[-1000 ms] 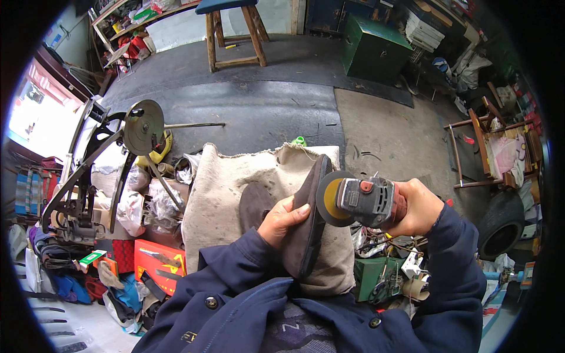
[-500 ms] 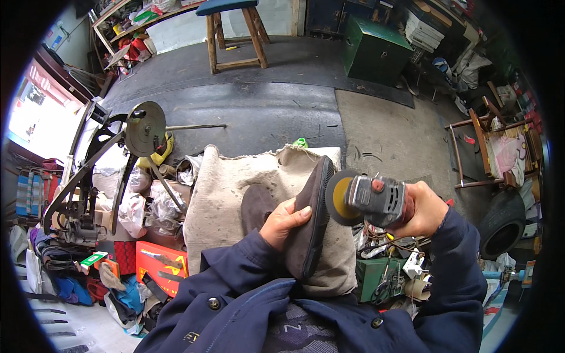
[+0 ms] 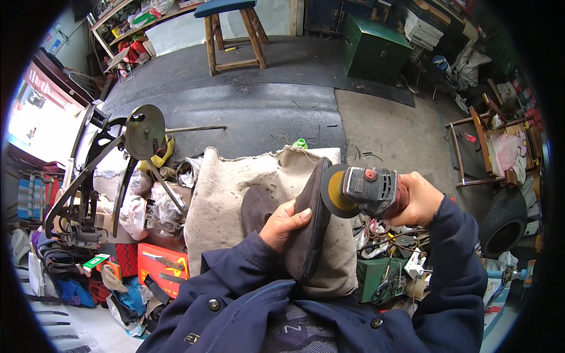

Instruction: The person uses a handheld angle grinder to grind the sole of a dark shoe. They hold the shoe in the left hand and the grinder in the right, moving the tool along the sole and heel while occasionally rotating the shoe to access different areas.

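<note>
From where I stand, the work looks to be in mid-course; the dark shoe [image 3: 307, 241] is at the centre of the frame, raised nearly upright over the cloth, its sole turned to the right; the left hand [image 3: 285, 225] grips it, thumb pressed on the upper, the other fingers mostly hidden; the right hand [image 3: 419, 200] is closed round the rear of an angle grinder [image 3: 371, 191], whose yellowish disc [image 3: 334, 189] stands at the sole's edge, though I cannot tell whether it touches; how much of the sole is finished I cannot judge, as its face is turned from view; what looks like a second dark shoe [image 3: 254, 207] lies on the cloth to the left, and no tool is on it.

The surface is a beige cloth [image 3: 215, 203], frayed at its far edge and spotted with dark stains; beyond it, black matting [image 3: 276, 112] covers much of the floor; a blue-topped wooden stool [image 3: 235, 63] stands at the top of the frame, a green chest [image 3: 376, 52] at upper right, a black machine with a round wheel [image 3: 145, 134] at left, a red box [image 3: 162, 265] at lower left and a tyre [image 3: 500, 232] at right.
</note>
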Demonstrator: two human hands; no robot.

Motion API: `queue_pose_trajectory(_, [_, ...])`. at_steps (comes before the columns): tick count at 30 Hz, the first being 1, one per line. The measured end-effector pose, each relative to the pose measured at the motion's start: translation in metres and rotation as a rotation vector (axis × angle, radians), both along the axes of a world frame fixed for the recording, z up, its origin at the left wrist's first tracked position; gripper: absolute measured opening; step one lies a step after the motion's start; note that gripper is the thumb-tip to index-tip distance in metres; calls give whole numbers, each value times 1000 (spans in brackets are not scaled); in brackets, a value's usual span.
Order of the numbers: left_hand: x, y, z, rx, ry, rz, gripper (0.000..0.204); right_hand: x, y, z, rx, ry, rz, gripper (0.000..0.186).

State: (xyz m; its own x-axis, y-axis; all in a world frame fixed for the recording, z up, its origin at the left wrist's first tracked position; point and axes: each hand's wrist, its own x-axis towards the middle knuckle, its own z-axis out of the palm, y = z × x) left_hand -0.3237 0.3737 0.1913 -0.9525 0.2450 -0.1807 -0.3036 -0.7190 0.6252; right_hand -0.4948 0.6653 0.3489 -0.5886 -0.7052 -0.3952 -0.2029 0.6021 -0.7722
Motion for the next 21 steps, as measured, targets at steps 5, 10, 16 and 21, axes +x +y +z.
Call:
queue_pose_trajectory(5, [0, 1, 0, 11, 14, -2, 45, -15, 5, -16, -53, -107, -101, 47])
queue_pose_trajectory(10, [2, 1, 1, 13, 5, 9, 45, -5, 15, -22, -222, -187, -124, 45])
queue_pose_trajectory(16, [2, 1, 2, 40, 18, -8, 47, 15, 11, -10, -83, -63, 10, 45])
queue_pose_trajectory(21, [1, 1, 1, -1, 11, -5, 48, 11, 0, 3, -47, -47, 35, 45])
